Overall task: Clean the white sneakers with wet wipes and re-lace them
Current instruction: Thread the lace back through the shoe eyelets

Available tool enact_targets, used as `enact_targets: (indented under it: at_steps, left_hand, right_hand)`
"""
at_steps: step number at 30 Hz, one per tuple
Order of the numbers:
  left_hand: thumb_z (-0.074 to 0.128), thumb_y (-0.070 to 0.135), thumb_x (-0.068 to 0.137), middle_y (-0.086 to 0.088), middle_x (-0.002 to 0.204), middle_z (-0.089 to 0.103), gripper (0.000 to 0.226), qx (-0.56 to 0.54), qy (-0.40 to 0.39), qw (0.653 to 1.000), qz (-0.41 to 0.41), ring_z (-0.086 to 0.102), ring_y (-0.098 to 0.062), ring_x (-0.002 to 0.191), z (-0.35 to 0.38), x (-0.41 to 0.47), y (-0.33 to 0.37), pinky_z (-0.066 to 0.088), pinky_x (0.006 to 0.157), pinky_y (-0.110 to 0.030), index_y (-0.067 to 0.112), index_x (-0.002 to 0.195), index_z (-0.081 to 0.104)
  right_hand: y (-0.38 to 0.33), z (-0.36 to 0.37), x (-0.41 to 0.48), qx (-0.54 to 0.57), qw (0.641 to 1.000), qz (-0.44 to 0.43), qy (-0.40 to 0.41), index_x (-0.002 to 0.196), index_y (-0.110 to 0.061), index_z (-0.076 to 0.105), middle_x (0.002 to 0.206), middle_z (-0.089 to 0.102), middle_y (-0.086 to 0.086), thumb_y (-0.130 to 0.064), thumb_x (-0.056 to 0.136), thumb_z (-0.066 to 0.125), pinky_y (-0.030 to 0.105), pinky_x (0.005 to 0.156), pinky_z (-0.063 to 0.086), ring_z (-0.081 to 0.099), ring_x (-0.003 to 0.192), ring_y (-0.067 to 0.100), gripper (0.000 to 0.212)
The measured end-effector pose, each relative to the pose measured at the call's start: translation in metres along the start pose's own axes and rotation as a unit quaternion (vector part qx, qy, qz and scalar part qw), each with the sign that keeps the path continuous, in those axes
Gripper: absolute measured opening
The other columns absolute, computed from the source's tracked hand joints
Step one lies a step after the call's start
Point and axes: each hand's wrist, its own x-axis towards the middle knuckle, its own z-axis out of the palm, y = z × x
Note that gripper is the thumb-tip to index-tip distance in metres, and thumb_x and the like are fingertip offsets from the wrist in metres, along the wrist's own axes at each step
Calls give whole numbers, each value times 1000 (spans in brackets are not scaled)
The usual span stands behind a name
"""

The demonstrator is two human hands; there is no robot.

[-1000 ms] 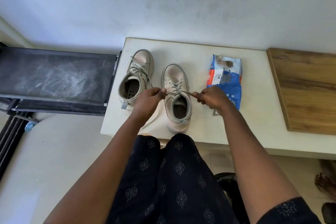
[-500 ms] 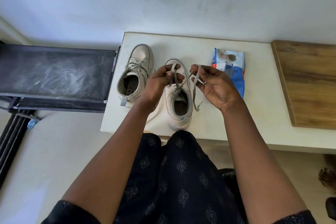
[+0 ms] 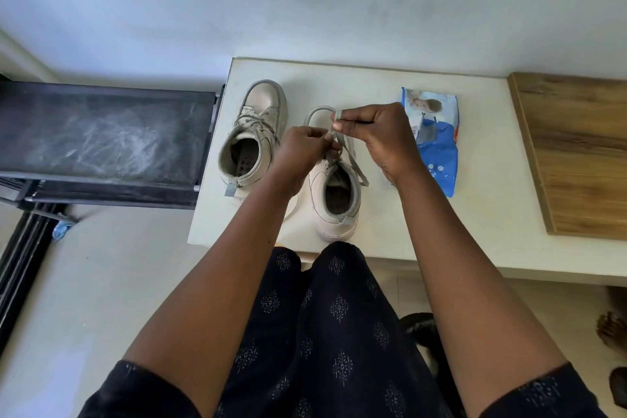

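Item: white sneakers, standing paired at centre frame on the white table (image 3: 475,214).
- Laced sneaker (image 3: 252,142), centre-left: appearing fully tied.
- Second sneaker (image 3: 336,193), centre: lace (image 3: 355,164) threaded, bow being formed.
- Left hand (image 3: 302,149) is pinching the lace above the tongue.
- Right hand (image 3: 373,127) is pinching a raised loop.
- Wet wipes pack (image 3: 437,146) is lying centre-right, untouched.

Judgement: wiping is probably finished, and only this knot is remaining.

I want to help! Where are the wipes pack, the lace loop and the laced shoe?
wipes pack (image 3: 439,149), head view, blue front.
lace loop (image 3: 315,108), head view, top of curve.
laced shoe (image 3: 264,95), head view, toe cap.
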Motion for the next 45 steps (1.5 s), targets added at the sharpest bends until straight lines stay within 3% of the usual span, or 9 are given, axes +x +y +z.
enact_targets:
  at_steps: [3,9,14,22,29,32,35,41,45]
  left_hand:
    - [52,1,94,-1,54,59,24,-11,17,999,-29,52,-7,43,-1,2,2,41,57,-20,3,72,60]
    - [53,-1,91,-5,56,58,22,-4,11,1000,-12,51,-11,45,-1,-3,2,37,55,-24,3,73,66]
    - [59,6,90,-9,67,59,14,-12,-36,999,34,52,-8,51,-6,-10,0,42,54,-14,-5,91,68]
    - [62,5,84,-16,64,58,19,33,16,998,48,48,-15,48,0,-4,3,41,52,-20,-7,70,67]
    - [57,0,81,-25,71,59,17,-3,19,999,45,50,-23,54,0,-5,3,44,58,-29,-11,74,67]
    - [59,5,83,-23,71,63,19,-32,26,998,39,54,-26,59,0,-3,0,46,62,-32,-6,72,68]
    - [62,5,83,-10,57,62,22,-38,39,998,28,55,-21,52,-1,-3,-3,47,57,-25,1,62,66]
    - [59,5,86,-3,52,60,26,-39,35,998,35,55,-14,50,1,-4,-6,47,55,-19,1,61,62]
    - [59,4,88,-1,49,59,28,-25,32,998,37,55,-11,46,1,-3,-3,45,52,-17,2,60,61]
  right_hand:
    - [-3,2,5,-31,999,-7,-2,91,-7,75,90,73,6,-7,70,79,35,88,53,68,85,9,22]
    - [1,7,16,-74,997,15,-7,77,-27,74,84,74,-6,-18,66,82,45,89,50,68,89,10,16]
    - [2,5,19,-69,997,27,1,82,-18,76,83,73,-5,-15,68,81,37,84,54,68,84,9,15]
    - [3,-1,9,105,984,132,-53,80,-9,67,77,67,7,-9,85,66,31,66,56,66,69,18,5]
    - [11,2,7,-68,997,28,-20,83,-3,69,78,69,10,0,79,71,28,69,58,67,64,7,5]
    - [17,10,8,-82,996,43,10,75,-15,64,77,69,5,-13,85,67,45,73,57,69,76,21,10]
    - [21,16,1,-22,994,95,39,71,-27,59,82,69,7,-33,85,58,52,72,55,68,79,31,16]
    - [12,17,-2,210,947,232,72,84,-10,51,85,61,13,-21,101,40,38,65,56,66,71,29,22]
    - [13,7,0,197,965,170,34,84,-11,57,87,64,12,-11,95,47,32,71,52,61,77,22,15]
